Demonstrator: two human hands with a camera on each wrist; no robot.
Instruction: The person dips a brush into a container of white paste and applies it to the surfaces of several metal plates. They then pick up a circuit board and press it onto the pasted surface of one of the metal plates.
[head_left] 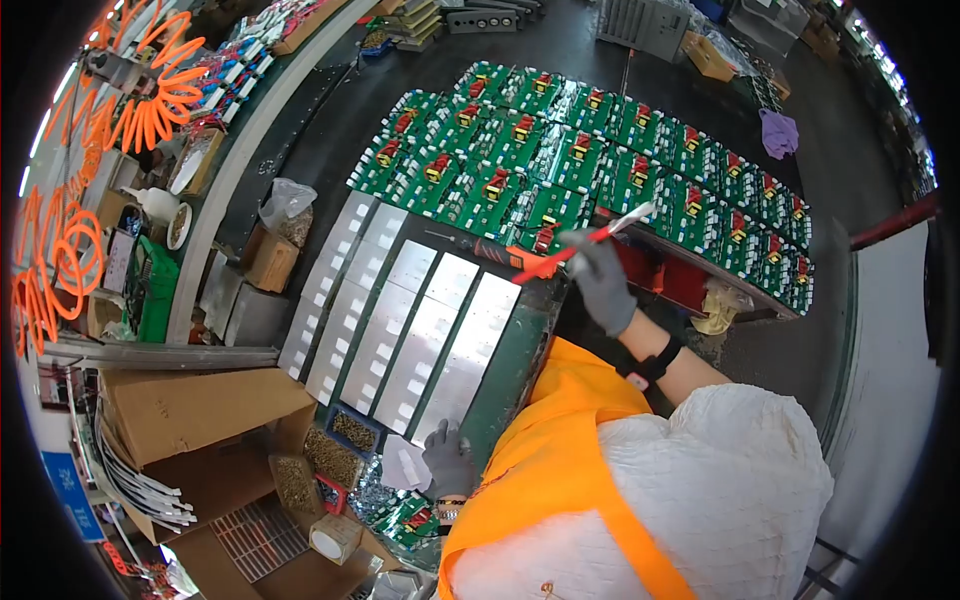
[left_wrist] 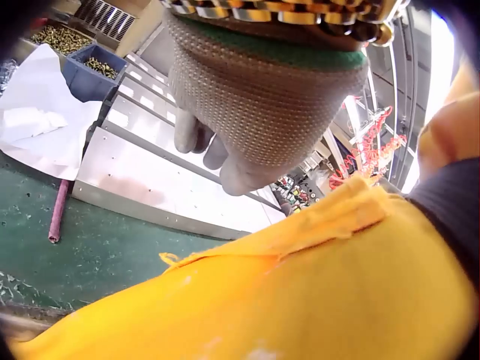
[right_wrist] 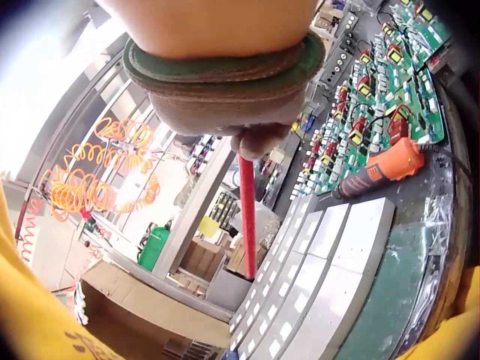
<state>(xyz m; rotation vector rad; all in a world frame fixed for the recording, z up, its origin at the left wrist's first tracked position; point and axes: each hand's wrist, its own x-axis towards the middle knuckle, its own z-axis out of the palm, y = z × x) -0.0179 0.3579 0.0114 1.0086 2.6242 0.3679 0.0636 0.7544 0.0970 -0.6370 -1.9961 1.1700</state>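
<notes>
My gloved right hand (head_left: 603,283) grips a brush (head_left: 545,268) by its red handle, its pale tip pointing up and away over the circuit boards. In the right wrist view the red handle (right_wrist: 248,217) sticks out below the fingers. Metal plates (head_left: 430,340) with white patches lie side by side in long rows. My gloved left hand (head_left: 447,460) is at the near end of the closest row, fingers loosely bent over the plate (left_wrist: 150,180) and holding nothing. Beside it lies a white sheet (head_left: 404,466), with a reddish stick (left_wrist: 58,214) poking out from under it.
Several green circuit boards (head_left: 520,130) cover the far bench. An orange electric screwdriver (head_left: 512,256) lies between them and the plates. Bins of screws (head_left: 335,456) and an open cardboard box (head_left: 205,420) stand at the left. Orange coiled hoses (head_left: 160,100) hang at upper left.
</notes>
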